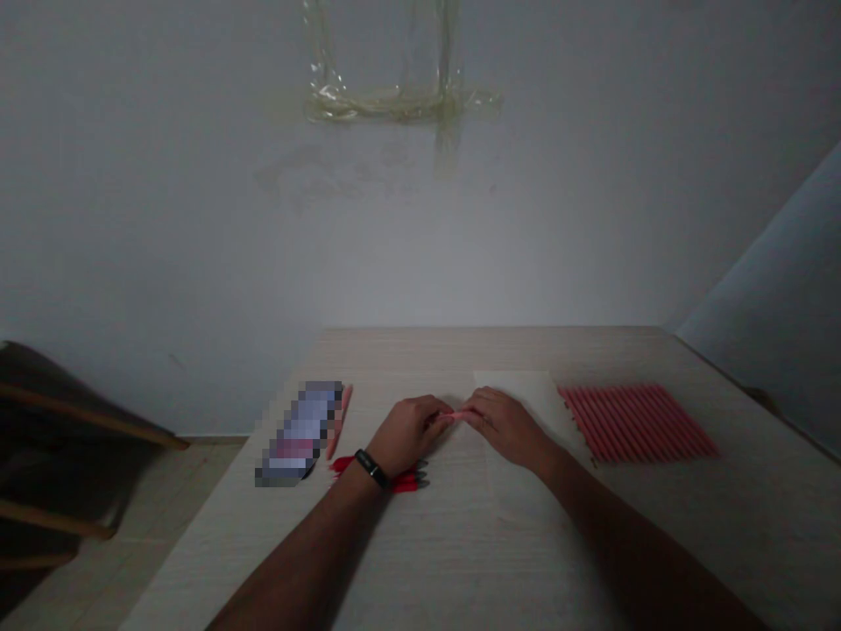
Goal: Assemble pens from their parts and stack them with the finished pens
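Over the middle of the table, my left hand (pixel 413 431) and my right hand (pixel 503 425) meet fingertip to fingertip. Both pinch a slim pink pen-like stick (pixel 458 415); the fingers hide most of it, so its exact kind is unclear. A black band circles my left wrist. Partly beneath that wrist lie several red pieces with grey tips (pixel 408 482), which look like pen parts. On the right, several pink pen-like sticks (pixel 637 422) lie side by side in a neat slanted row. My right hand rests above a pale sheet of paper (pixel 519 380).
At the table's left lies a pixelated phone-like object (pixel 299 434), with a single pink stick (pixel 340 421) along its right side. The pale wooden table (pixel 427 561) meets a wall bearing clear tape (pixel 387 107). Wooden chair parts (pixel 59 517) stand on the left.
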A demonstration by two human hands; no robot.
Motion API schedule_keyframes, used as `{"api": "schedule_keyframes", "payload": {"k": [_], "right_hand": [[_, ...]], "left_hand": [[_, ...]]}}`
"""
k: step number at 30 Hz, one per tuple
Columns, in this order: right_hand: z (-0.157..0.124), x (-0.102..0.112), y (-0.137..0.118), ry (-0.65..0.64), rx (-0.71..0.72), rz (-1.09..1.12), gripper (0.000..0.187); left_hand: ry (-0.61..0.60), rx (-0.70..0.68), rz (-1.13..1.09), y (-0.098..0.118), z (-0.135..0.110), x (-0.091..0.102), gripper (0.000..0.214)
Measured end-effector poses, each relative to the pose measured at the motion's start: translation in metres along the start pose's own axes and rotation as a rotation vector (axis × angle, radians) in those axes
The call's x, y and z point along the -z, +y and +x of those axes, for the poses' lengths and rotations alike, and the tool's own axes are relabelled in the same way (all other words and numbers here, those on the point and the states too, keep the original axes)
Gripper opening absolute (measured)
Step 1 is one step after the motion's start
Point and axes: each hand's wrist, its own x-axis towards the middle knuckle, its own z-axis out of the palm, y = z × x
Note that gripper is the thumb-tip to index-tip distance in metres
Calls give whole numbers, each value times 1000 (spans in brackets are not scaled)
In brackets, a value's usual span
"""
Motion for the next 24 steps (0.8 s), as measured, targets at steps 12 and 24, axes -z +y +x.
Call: {"api": "schedule_keyframes", "payload": {"k": [12, 24], "right_hand": [[1, 1, 5, 120, -4, -38, 14], [-2, -1, 7, -50, 46, -112, 35]], "left_hand": [[20, 33, -5, -1, -2, 2, 16], [18, 40, 63, -6, 0, -2, 13]]}}
